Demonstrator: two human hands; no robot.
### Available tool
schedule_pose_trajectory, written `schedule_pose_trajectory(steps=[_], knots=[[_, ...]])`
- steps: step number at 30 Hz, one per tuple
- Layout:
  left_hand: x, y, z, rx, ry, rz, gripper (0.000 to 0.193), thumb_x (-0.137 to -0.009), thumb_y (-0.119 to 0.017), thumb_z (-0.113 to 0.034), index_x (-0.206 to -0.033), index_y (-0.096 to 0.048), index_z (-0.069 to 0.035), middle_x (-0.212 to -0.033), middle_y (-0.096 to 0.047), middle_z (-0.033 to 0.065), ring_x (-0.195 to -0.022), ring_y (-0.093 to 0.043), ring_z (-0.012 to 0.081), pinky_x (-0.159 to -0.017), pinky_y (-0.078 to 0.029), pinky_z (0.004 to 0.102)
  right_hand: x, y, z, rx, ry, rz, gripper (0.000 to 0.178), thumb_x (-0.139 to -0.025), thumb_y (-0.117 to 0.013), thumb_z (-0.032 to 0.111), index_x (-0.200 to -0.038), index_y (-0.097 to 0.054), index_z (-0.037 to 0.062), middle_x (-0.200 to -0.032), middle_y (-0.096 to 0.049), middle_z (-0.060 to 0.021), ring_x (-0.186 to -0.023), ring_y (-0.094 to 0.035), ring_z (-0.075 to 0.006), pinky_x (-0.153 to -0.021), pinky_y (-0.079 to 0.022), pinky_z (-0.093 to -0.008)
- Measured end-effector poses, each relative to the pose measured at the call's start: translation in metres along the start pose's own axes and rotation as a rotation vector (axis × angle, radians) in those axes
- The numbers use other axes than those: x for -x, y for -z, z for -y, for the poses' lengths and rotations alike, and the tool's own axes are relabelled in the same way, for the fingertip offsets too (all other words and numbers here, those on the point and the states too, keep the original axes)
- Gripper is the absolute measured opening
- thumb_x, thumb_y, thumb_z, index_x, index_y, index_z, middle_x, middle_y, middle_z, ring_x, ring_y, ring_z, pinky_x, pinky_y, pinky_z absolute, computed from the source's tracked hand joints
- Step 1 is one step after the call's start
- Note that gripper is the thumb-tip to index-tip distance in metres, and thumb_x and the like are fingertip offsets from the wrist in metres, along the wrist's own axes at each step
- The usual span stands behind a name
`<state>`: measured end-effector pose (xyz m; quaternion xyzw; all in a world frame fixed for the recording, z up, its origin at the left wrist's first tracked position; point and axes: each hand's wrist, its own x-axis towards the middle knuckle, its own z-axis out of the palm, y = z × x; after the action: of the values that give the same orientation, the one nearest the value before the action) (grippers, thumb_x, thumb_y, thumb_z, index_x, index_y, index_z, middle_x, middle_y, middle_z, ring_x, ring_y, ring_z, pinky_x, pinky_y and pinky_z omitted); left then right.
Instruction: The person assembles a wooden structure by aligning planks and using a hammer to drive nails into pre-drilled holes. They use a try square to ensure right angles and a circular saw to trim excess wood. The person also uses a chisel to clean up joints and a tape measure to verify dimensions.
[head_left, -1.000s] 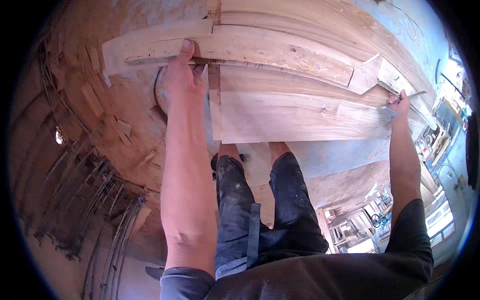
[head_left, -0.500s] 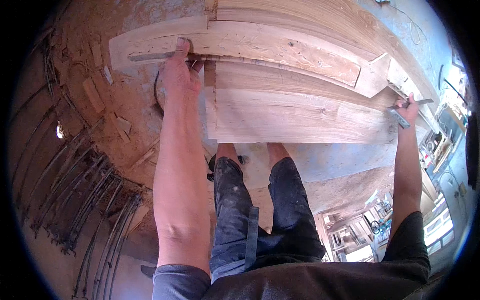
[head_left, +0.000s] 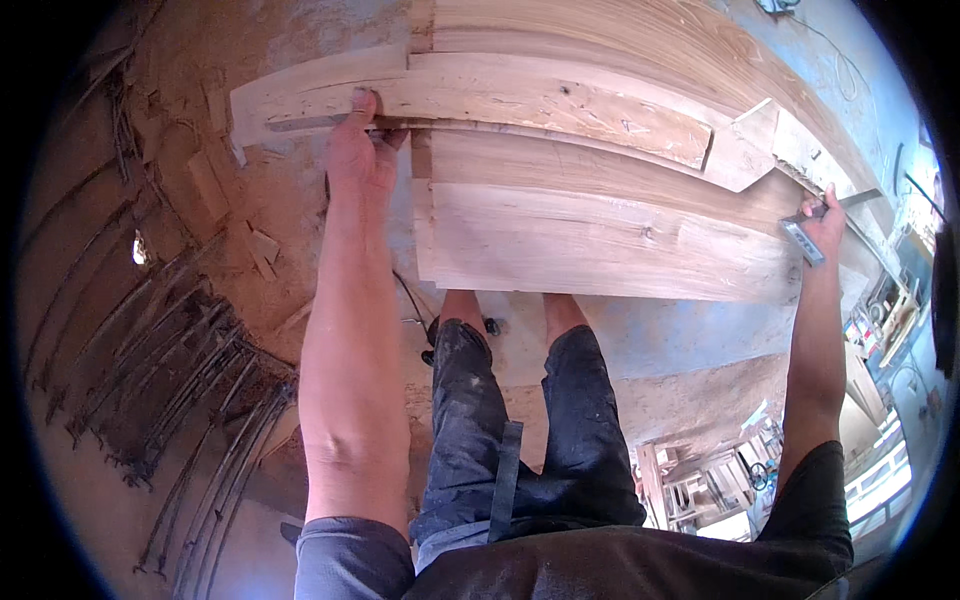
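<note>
A long, pale wooden piece with an angled notch near its right end [head_left: 540, 95] lies across a wide board of joined planks [head_left: 570, 235]. My left hand [head_left: 362, 155] is closed on its near edge toward the left end, thumb on top and fingers partly hidden below. A narrow grey strip [head_left: 305, 123] runs along that edge beside the thumb. At the far right, my right hand [head_left: 826, 230] is closed around a metal try square [head_left: 803, 243]. Its blade sticks out to the right, beside the notched end of the wooden piece.
Several long metal clamps [head_left: 205, 370] stand along the left side. Wood offcuts [head_left: 207, 185] and sawdust cover the floor there. Below right are stacked wooden parts [head_left: 700, 480]. A cable [head_left: 850, 65] lies on the floor at the upper right.
The view has shifted a little, so the wooden piece and both hands appear slightly lower and farther right. Both grips look the same.
</note>
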<state>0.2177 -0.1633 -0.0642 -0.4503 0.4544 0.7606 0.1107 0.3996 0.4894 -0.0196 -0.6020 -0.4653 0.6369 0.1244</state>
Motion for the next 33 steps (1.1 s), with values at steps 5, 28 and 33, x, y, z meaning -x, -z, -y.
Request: schedule_pose_trajectory(steps=[5, 28, 33], knots=[[0.008, 0.001, -0.009, -0.015, -0.005, -0.005, 0.033, -0.095, -0.066, -0.019, -0.124, -0.055, -0.008, -0.117, -0.059, 0.0076, -0.11, -0.055, 0.0284, -0.093, -0.046, 0.051, -0.003, -0.007, 0.003, 0.061, -0.005, 0.061, 0.027, -0.097, -0.062, 0.026, -0.099, -0.055, 0.0003, -0.076, -0.059, -0.0136, -0.052, -0.046, -0.018, -0.045, -0.037, -0.0271], [0.019, -0.001, 0.0, -0.129, -0.052, 0.038, 0.056, -0.094, -0.066, -0.017, -0.142, -0.041, 0.0, -0.142, -0.042, 0.0198, -0.129, -0.043, 0.0305, -0.11, -0.039, 0.0444, 0.032, -0.019, -0.012, 0.296, 0.011, -0.067, 0.031, -0.097, -0.054, 0.039, -0.074, -0.055, 0.0179, -0.058, -0.048, 0.0044, -0.046, -0.043, -0.0114, -0.042, -0.032, -0.0285], [-0.042, 0.088, -0.018, -0.994, -0.458, 0.443, 0.059, -0.092, -0.066, -0.015, -0.142, -0.041, 0.003, -0.142, -0.045, 0.0205, -0.123, -0.049, 0.0309, -0.104, -0.043, 0.0406, 0.064, -0.042, -0.009, 0.637, -0.009, -0.135, 0.036, -0.097, -0.059, 0.045, -0.09, -0.058, 0.0103, -0.074, -0.057, -0.0005, -0.062, -0.05, -0.0111, -0.058, -0.044, -0.026]])
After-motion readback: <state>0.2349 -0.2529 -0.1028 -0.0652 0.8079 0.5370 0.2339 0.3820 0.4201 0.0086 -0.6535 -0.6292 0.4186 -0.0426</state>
